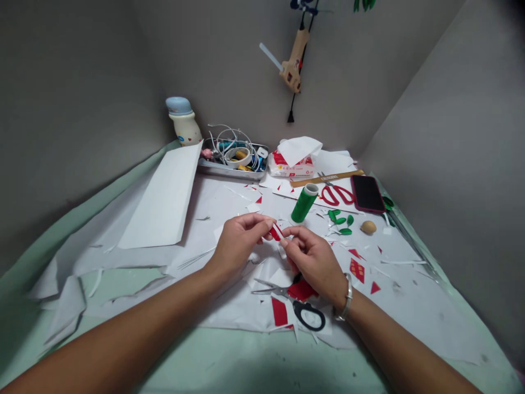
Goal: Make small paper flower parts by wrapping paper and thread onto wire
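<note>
Between my two hands is a small red and white paper piece [276,232]. My left hand [241,238] pinches its left end with thumb and forefinger. At its right end, the thumb and fingers of my right hand [314,254] close on it too. Below my right hand lie black-handled scissors [307,314] with their blades apart, partly over red paper scraps [280,312]. A green thread spool [304,203] stands upright just beyond my hands. Several small green leaf shapes [338,220] and a round tan object [368,227] lie to its right.
Farther back are a metal tray [233,171] of cords and spools, a tissue pack [292,164], red-handled scissors [337,194], a gold ruler [328,178] and a phone [368,192]. A folded white card [162,202] stands left. A glue gun [294,63] hangs on the wall.
</note>
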`<move>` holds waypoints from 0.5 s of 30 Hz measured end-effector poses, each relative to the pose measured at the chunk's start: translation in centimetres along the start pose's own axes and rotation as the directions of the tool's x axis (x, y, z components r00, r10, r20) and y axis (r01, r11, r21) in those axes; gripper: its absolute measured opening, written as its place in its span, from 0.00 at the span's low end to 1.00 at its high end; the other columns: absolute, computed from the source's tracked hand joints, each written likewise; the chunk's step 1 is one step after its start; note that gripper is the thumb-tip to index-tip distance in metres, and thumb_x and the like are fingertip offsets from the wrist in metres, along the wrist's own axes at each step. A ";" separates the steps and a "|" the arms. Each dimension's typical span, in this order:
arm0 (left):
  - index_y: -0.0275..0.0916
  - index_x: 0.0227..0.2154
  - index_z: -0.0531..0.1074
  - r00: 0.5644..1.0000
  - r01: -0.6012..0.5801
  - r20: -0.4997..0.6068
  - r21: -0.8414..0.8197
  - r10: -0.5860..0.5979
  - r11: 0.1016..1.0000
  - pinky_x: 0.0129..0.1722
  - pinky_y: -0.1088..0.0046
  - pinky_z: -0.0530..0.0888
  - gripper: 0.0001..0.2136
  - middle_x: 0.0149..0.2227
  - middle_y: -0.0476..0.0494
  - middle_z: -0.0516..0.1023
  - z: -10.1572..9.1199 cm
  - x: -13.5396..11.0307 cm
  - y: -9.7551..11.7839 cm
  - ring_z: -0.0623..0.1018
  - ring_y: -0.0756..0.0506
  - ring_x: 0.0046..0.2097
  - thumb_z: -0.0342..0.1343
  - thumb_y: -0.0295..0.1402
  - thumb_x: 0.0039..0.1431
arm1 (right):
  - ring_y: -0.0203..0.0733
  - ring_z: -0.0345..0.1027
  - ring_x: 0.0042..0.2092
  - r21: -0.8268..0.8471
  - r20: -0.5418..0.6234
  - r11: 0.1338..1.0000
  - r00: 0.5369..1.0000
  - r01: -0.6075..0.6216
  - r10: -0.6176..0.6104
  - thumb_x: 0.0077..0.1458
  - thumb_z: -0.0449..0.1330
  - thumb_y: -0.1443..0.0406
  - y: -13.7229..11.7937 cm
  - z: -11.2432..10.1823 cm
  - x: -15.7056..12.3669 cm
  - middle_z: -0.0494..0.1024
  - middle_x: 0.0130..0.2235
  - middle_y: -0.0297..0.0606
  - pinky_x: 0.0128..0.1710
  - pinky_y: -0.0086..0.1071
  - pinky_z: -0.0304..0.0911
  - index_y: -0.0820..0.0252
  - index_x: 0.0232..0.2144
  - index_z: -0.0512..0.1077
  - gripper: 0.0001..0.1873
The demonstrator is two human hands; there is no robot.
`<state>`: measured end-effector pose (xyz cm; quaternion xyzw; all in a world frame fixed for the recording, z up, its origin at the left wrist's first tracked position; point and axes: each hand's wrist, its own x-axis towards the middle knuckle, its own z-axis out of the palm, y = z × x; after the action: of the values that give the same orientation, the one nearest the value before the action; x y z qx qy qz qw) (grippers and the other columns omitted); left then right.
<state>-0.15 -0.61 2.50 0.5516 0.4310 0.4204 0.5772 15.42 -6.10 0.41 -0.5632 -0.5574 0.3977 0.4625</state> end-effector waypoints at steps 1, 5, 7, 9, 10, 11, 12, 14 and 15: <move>0.38 0.27 0.78 1.000 -0.001 0.008 -0.014 0.001 1.000 0.32 0.71 0.67 0.07 0.24 0.48 0.75 0.0 0.0 -0.1 0.71 0.49 0.28 0.61 0.35 0.53 | 0.32 0.59 0.18 0.003 0.000 1.000 1.000 0.000 0.000 0.58 0.58 0.61 0.0 0.0 0.0 0.65 0.18 0.23 0.20 0.25 0.58 0.57 0.37 0.71 0.07; 0.38 0.28 0.77 1.000 0.003 0.020 -0.063 -0.001 0.998 0.31 0.72 0.66 0.07 0.24 0.49 0.73 -0.1 0.1 -0.3 0.69 0.49 0.28 0.61 0.36 0.53 | 0.31 0.58 0.18 -0.001 -0.014 1.000 1.000 0.000 0.000 0.58 0.58 0.61 0.0 0.0 0.1 0.65 0.17 0.23 0.19 0.25 0.57 0.58 0.35 0.72 0.07; 0.37 0.28 0.77 1.000 0.001 0.016 -0.058 0.000 0.998 0.31 0.72 0.65 0.06 0.23 0.50 0.72 0.0 0.0 -0.2 0.68 0.50 0.28 0.61 0.35 0.53 | 0.31 0.58 0.18 -0.010 -0.023 1.000 1.000 -0.001 0.001 0.57 0.58 0.61 -0.1 0.0 0.0 0.65 0.17 0.23 0.19 0.24 0.57 0.58 0.35 0.72 0.07; 0.37 0.29 0.77 1.000 -0.008 0.010 -0.033 0.009 0.999 0.30 0.72 0.65 0.06 0.23 0.50 0.71 0.1 -0.2 0.0 0.68 0.50 0.27 0.60 0.35 0.54 | 0.31 0.58 0.18 -0.013 -0.028 1.000 1.000 -0.010 0.009 0.57 0.58 0.61 -0.2 0.0 0.0 0.65 0.17 0.23 0.19 0.24 0.57 0.58 0.35 0.72 0.07; 0.37 0.29 0.77 1.000 -0.017 0.009 -0.013 0.017 1.000 0.30 0.72 0.65 0.06 0.24 0.50 0.71 0.1 -0.3 0.1 0.68 0.50 0.28 0.60 0.35 0.54 | 0.30 0.58 0.18 -0.014 -0.031 1.000 0.999 -0.015 0.015 0.57 0.58 0.61 -0.2 0.0 0.0 0.65 0.17 0.23 0.19 0.24 0.56 0.58 0.34 0.72 0.07; 0.37 0.29 0.77 0.999 -0.030 0.010 0.006 0.030 1.000 0.31 0.73 0.65 0.06 0.24 0.50 0.71 0.1 -0.4 0.1 0.68 0.50 0.28 0.60 0.35 0.55 | 0.30 0.58 0.17 -0.015 -0.035 1.000 0.999 -0.020 0.020 0.57 0.58 0.61 -0.2 0.0 0.0 0.65 0.17 0.23 0.19 0.23 0.56 0.58 0.34 0.72 0.07; 0.37 0.30 0.76 0.999 -0.045 0.018 0.023 0.045 0.999 0.31 0.73 0.65 0.07 0.24 0.50 0.72 0.1 -0.4 0.2 0.68 0.50 0.28 0.59 0.35 0.56 | 0.30 0.58 0.17 -0.018 -0.041 1.000 0.999 -0.025 0.024 0.57 0.58 0.61 -0.3 0.1 0.0 0.66 0.17 0.23 0.19 0.23 0.56 0.58 0.34 0.72 0.07; 0.37 0.31 0.76 0.997 -0.073 0.040 0.042 0.071 0.996 0.32 0.73 0.66 0.08 0.25 0.50 0.72 0.1 -0.5 0.2 0.69 0.50 0.30 0.58 0.36 0.57 | 0.30 0.58 0.17 -0.028 -0.046 0.999 0.999 -0.027 0.025 0.57 0.57 0.62 -0.3 0.1 0.0 0.66 0.16 0.23 0.19 0.23 0.56 0.58 0.34 0.72 0.06; 0.37 0.31 0.76 0.996 -0.081 0.050 0.042 0.079 0.996 0.33 0.73 0.66 0.08 0.26 0.49 0.73 0.1 -0.5 0.1 0.70 0.50 0.31 0.58 0.37 0.57 | 0.30 0.58 0.17 -0.033 -0.045 0.999 0.999 -0.025 0.024 0.57 0.57 0.62 -0.3 0.1 0.0 0.66 0.16 0.23 0.19 0.23 0.56 0.58 0.33 0.72 0.06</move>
<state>-0.15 -1.13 2.65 0.5911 0.4038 0.4199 0.5579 15.26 -6.13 0.64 -0.5866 -0.5465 0.3811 0.4604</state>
